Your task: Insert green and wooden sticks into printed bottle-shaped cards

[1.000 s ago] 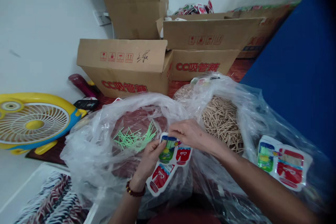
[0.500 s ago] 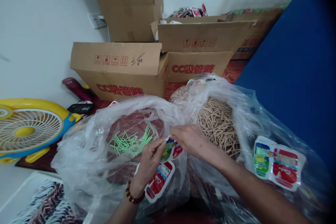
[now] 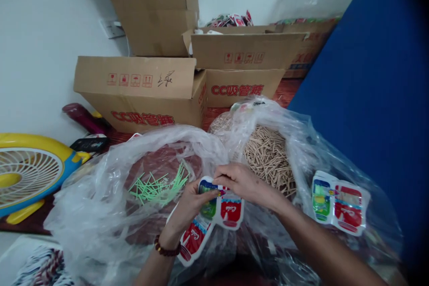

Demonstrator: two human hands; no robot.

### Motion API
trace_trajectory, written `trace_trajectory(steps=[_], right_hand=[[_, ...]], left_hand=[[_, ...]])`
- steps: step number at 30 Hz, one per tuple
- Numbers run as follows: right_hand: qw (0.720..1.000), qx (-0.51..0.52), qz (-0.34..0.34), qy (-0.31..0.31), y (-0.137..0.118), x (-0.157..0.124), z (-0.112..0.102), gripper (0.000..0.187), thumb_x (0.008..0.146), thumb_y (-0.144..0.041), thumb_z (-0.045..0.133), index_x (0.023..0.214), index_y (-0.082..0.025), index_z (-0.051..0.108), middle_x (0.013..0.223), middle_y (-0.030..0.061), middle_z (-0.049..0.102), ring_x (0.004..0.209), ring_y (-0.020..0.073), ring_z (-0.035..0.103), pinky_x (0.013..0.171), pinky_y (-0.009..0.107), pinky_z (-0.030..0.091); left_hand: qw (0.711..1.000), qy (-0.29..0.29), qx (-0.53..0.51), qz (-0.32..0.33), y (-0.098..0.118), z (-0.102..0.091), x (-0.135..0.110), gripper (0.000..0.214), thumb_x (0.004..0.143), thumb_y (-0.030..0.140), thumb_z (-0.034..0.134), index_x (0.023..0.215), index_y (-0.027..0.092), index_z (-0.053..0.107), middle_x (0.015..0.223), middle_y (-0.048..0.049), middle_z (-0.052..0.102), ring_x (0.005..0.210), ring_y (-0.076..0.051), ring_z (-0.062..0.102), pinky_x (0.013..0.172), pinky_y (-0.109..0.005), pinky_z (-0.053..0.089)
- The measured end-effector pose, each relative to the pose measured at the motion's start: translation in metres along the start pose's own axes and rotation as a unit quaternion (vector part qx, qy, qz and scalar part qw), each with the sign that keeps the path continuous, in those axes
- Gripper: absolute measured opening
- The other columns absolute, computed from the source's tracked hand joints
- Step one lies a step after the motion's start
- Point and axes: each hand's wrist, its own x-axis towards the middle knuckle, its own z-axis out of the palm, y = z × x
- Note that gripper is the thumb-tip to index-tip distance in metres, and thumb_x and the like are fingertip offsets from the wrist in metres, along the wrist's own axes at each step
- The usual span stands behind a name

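Between my hands is a small candy packet (image 3: 231,210) with a green panel and a red "Cola" panel. My left hand (image 3: 186,208) grips its green side, thumb across the front. My right hand (image 3: 239,181) pinches its top edge with bent fingers. Partly behind my left wrist, another red Cola packet (image 3: 196,239) lies tilted on the plastic; whether the left hand also touches it I cannot tell. Thin green sticks (image 3: 157,187) lie in the open clear bag beyond my left hand. Many tan sticks (image 3: 268,156) fill the bag beyond my right hand.
More green-and-red packets (image 3: 348,205) lie on plastic at the right. Cardboard boxes (image 3: 134,91) stand along the back. On the left are a yellow-and-blue fan (image 3: 30,174), a dark red bottle (image 3: 82,116) and a white container with stacked packets (image 3: 43,266). A blue panel (image 3: 365,89) borders the right.
The packet in my hands has turned so that both printed panels face me. My left thumb now lies across its front. The view has shifted slightly to the right.
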Motion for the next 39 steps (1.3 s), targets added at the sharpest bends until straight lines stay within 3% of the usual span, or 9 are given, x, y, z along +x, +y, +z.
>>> trace_trajectory(steps=[4, 9, 18, 23, 26, 28, 30, 32, 39], right_hand=[[0.998, 0.037, 0.047, -0.034, 0.019, -0.013, -0.003, 0.018, 0.087, -0.033, 0.057, 0.082, -0.018, 0.067, 0.071, -0.0029, 0.065, 0.062, 0.0100, 0.054, 0.057, 0.020, 0.033], [0.997, 0.050, 0.060, -0.006, 0.024, -0.026, 0.011, 0.021, 0.087, -0.035, 0.057, 0.080, -0.018, 0.066, 0.065, -0.0039, 0.060, 0.062, 0.0098, 0.053, 0.056, 0.019, 0.032], [0.998, 0.033, 0.047, 0.030, 0.028, -0.056, 0.031, 0.034, 0.092, -0.043, 0.050, 0.075, -0.016, 0.063, 0.065, -0.0028, 0.058, 0.061, 0.0092, 0.050, 0.057, 0.020, 0.032], [0.996, 0.069, 0.050, 0.017, 0.051, -0.066, 0.020, 0.039, 0.091, -0.047, 0.048, 0.074, -0.017, 0.064, 0.065, -0.0031, 0.059, 0.063, 0.0101, 0.054, 0.058, 0.020, 0.035], [0.986, 0.037, 0.120, 0.106, 0.077, -0.056, -0.009, 0.041, 0.095, -0.046, 0.039, 0.077, -0.016, 0.062, 0.070, -0.0017, 0.061, 0.067, 0.0119, 0.057, 0.062, 0.021, 0.039], [0.956, -0.085, 0.206, 0.189, 0.095, -0.041, -0.033, 0.038, 0.096, -0.040, 0.036, 0.083, -0.016, 0.063, 0.075, 0.0007, 0.064, 0.072, 0.0136, 0.058, 0.065, 0.023, 0.040], [0.912, -0.217, 0.299, 0.180, 0.111, -0.021, -0.052, 0.030, 0.094, -0.032, 0.038, 0.095, -0.019, 0.065, 0.094, 0.0038, 0.068, 0.088, 0.0160, 0.061, 0.074, 0.024, 0.041], [0.888, -0.257, 0.345, 0.162, 0.122, -0.002, -0.062, 0.029, 0.090, -0.029, 0.043, 0.099, -0.016, 0.067, 0.103, 0.0104, 0.067, 0.095, 0.0209, 0.061, 0.077, 0.028, 0.041], [0.858, -0.295, 0.404, 0.118, 0.135, 0.031, -0.049, 0.037, 0.084, -0.027, 0.049, 0.109, -0.006, 0.066, 0.118, 0.0232, 0.059, 0.112, 0.0349, 0.053, 0.089, 0.044, 0.037]], left_hand=[[0.999, 0.041, 0.009, -0.008, 0.001, 0.007, -0.001, 0.026, 0.074, 0.036, 0.072, 0.082, 0.016, 0.055, 0.073, 0.0001, 0.064, 0.063, -0.013, 0.058, 0.060, -0.022, 0.046], [0.988, 0.058, 0.141, 0.035, -0.008, 0.014, -0.002, 0.026, 0.067, 0.031, 0.076, 0.076, 0.015, 0.058, 0.066, 0.0032, 0.058, 0.062, -0.011, 0.050, 0.058, -0.019, 0.039], [0.985, -0.019, 0.174, -0.004, -0.028, 0.019, -0.004, 0.025, 0.076, 0.033, 0.066, 0.064, 0.016, 0.053, 0.058, 0.0042, 0.047, 0.057, -0.010, 0.040, 0.055, -0.020, 0.033], [0.987, -0.086, 0.133, -0.025, -0.031, 0.028, 0.001, 0.023, 0.079, 0.032, 0.064, 0.066, 0.016, 0.053, 0.060, 0.0034, 0.046, 0.058, -0.010, 0.040, 0.056, -0.020, 0.033], [0.988, -0.099, 0.110, -0.051, -0.034, 0.031, 0.003, 0.025, 0.078, 0.034, 0.065, 0.066, 0.015, 0.054, 0.059, 0.0028, 0.048, 0.056, -0.010, 0.042, 0.055, -0.021, 0.033], [0.988, -0.092, 0.106, -0.057, -0.035, 0.034, 0.004, 0.027, 0.077, 0.035, 0.067, 0.064, 0.015, 0.054, 0.058, 0.0029, 0.048, 0.055, -0.010, 0.042, 0.055, -0.021, 0.033], [0.990, -0.073, 0.111, -0.055, -0.037, 0.037, 0.004, 0.028, 0.075, 0.035, 0.068, 0.063, 0.015, 0.053, 0.056, 0.0033, 0.048, 0.055, -0.010, 0.041, 0.054, -0.020, 0.033], [0.991, -0.057, 0.106, -0.059, -0.039, 0.039, 0.004, 0.030, 0.074, 0.036, 0.069, 0.061, 0.015, 0.052, 0.056, 0.0034, 0.048, 0.055, -0.010, 0.042, 0.054, -0.020, 0.033], [0.993, -0.018, 0.063, -0.095, -0.048, 0.028, -0.001, 0.034, 0.071, 0.041, 0.071, 0.060, 0.013, 0.056, 0.054, 0.0008, 0.055, 0.052, -0.011, 0.047, 0.053, -0.022, 0.036]])
